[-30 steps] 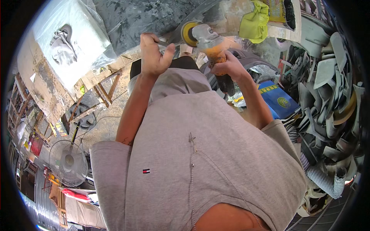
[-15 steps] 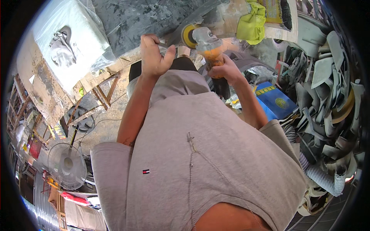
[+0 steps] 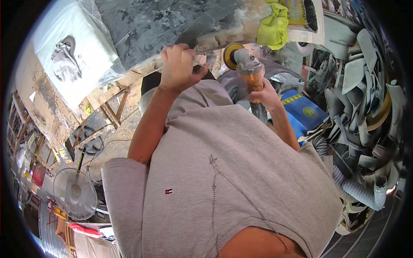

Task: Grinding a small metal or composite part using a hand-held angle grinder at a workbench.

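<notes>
My right hand (image 3: 267, 95) is wrapped round the orange body of an angle grinder (image 3: 253, 77). A yellow-rimmed disc (image 3: 232, 56) sits on the grinder's head and faces left, apart from my left hand. At the table's front edge, my left hand (image 3: 178, 66) is raised with its fingers curled closed. Its grip hides most of what it holds; a pale edge (image 3: 200, 59) shows beside the thumb, and I cannot tell whether it belongs to a held piece.
Ahead is a worktable with a dark, scuffed top (image 3: 159, 30). A plastic-covered white bundle (image 3: 92, 47) carries a grey cloth (image 3: 66, 60). A yellow-green cloth (image 3: 273, 28) hangs at the far right edge. Grey curved parts (image 3: 355, 77) pile up rightward, near a blue book (image 3: 304, 109). A fan (image 3: 75, 191) stands lower left.
The grinder has moved right and toward me, its disc farther from my left hand. My left hand has shifted slightly right and turned, its knuckles now showing. The view has shifted slightly.
</notes>
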Demonstrator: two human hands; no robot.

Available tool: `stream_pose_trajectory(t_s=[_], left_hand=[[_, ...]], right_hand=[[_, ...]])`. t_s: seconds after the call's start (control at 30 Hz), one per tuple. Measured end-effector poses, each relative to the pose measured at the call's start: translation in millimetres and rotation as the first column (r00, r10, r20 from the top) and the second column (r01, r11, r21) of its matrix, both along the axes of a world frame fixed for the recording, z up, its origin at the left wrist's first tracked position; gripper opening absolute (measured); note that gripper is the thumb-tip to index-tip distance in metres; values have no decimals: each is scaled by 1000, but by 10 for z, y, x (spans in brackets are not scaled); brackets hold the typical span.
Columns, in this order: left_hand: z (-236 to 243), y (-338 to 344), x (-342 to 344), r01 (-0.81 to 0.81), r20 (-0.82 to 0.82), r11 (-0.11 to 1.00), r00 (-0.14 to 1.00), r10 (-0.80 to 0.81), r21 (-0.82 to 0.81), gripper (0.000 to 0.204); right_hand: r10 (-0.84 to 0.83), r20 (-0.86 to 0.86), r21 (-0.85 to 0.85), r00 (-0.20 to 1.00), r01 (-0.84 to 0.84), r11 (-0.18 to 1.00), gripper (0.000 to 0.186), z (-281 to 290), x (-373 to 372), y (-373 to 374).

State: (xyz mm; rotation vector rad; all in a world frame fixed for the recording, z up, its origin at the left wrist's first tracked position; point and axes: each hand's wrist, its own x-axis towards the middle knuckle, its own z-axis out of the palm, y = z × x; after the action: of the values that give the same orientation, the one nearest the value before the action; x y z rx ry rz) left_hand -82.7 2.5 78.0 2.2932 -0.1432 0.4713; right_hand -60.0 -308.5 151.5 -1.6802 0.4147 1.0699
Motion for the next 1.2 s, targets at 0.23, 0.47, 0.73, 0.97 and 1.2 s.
stream_pose_trajectory(t_s=[0.23,0.47,0.73,0.97,1.2], left_hand=[[66,-128,37,41,103,982,993,-61,186,50],[61,-153,15,-64,-16,998,998,64,14,52],[-190,42,27,-247,-164,920,965,205,-304,61],[-257,86,34,-312,-228,875,944,239,-370,59],[-233,80,33,-312,-239,899,940,245,-308,66]], right_hand=[[-54,-47,-1,997,54,999,54,29,-127,41],[27,135,-79,990,-16,997,52,72,-84,351],[152,520,-160,840,-79,984,56,-405,75,666],[401,518,-401,756,-200,894,54,-504,163,847],[374,615,-413,694,-121,903,44,-438,272,984]])
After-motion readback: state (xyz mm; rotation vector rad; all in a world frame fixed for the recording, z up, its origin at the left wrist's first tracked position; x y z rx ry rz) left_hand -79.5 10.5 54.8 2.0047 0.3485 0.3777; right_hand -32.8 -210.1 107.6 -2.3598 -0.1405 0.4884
